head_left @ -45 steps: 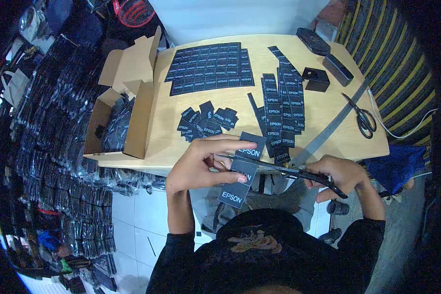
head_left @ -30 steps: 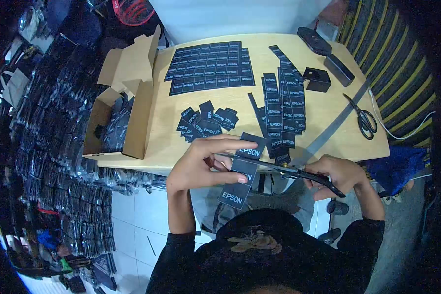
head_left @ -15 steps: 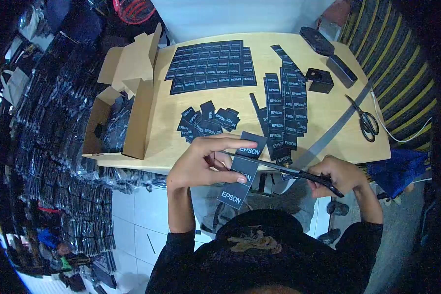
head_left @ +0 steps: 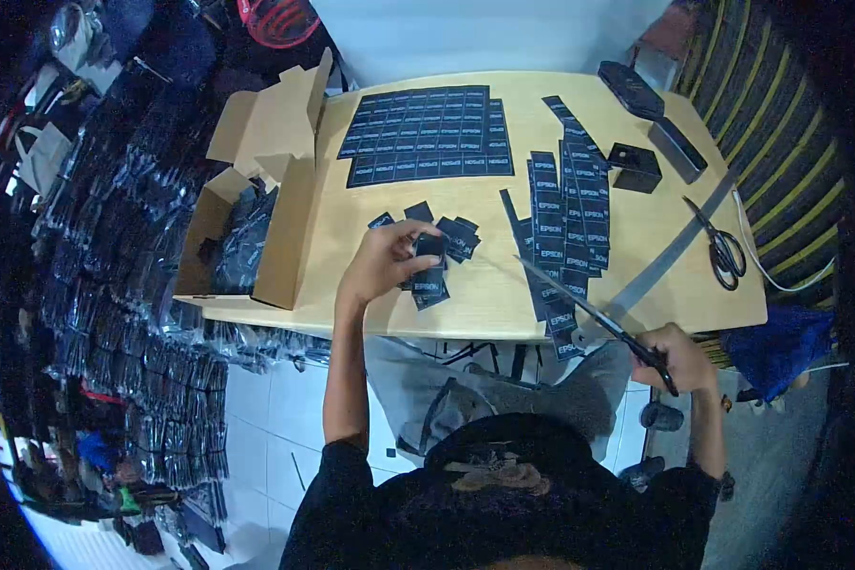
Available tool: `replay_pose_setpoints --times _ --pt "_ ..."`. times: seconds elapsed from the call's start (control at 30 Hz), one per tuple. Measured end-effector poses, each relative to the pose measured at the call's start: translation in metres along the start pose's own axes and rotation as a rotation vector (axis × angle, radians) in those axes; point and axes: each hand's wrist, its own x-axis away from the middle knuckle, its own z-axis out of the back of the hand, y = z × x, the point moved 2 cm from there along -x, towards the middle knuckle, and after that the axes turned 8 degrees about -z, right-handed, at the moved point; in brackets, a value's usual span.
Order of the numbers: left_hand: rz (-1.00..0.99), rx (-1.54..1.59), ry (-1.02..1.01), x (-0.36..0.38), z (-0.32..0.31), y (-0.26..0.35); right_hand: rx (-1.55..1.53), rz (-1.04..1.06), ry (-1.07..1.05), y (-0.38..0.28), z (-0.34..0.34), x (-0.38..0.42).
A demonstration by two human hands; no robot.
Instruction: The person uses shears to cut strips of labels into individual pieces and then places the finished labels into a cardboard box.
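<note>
Over a small pile of cut labels [head_left: 461,236], my left hand [head_left: 382,264] pinches a black EPSON label piece [head_left: 429,249] between thumb and fingers. How far this piece extends over the labels beneath is hard to make out. My right hand [head_left: 676,359] grips black-handled scissors [head_left: 594,312] at the table's front edge, the blades pointing left and away from me. Their tips lie near several uncut strips of EPSON labels [head_left: 548,214], which overlap lengthwise on the table.
Uncut label sheets [head_left: 427,133] lie at the back of the table [head_left: 370,318]. An open cardboard box [head_left: 280,242] holding dark pieces stands left. On the right are a second pair of scissors [head_left: 725,252], a grey strip [head_left: 670,252], a black block [head_left: 635,167] and dark cases [head_left: 632,88].
My left hand has moved away and left, from the scissor blades to the label pile. My right hand has drawn the scissors slightly right, apart from the labels in my left hand.
</note>
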Motion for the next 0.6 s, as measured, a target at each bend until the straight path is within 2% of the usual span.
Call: replay_pose_setpoints --times 0.1,0.17,0.2,0.27,0.33,0.4,0.47,0.53,0.6 --pt "-0.077 -0.108 0.013 -0.005 0.002 -0.027 -0.038 -0.048 0.043 0.012 -0.006 0.011" --pt "0.072 -0.109 -0.045 -0.005 0.005 -0.026 -0.079 -0.074 0.057 0.011 -0.008 0.015" --pt "0.07 -0.112 -0.046 -0.004 0.005 -0.024 -0.08 -0.072 0.06 0.012 -0.01 0.017" --pt "0.027 -0.023 0.119 -0.002 0.006 -0.019 -0.014 -0.05 0.11 0.017 -0.015 0.018" --pt "0.028 -0.131 0.101 0.0 0.009 -0.013 -0.031 0.015 0.097 0.02 -0.018 0.015" --pt "0.088 -0.155 0.211 0.004 0.011 -0.01 -0.121 -0.146 0.049 0.012 -0.023 0.013" --pt "0.087 -0.137 0.203 0.007 0.015 -0.003 -0.201 -0.101 0.078 0.005 -0.035 0.003" --pt "0.07 0.075 0.255 0.014 0.015 0.006 -0.358 -0.02 0.131 -0.002 -0.045 -0.006" --pt "0.102 0.152 0.218 0.017 0.014 -0.011 -0.373 -0.03 0.067 -0.01 -0.048 -0.018"
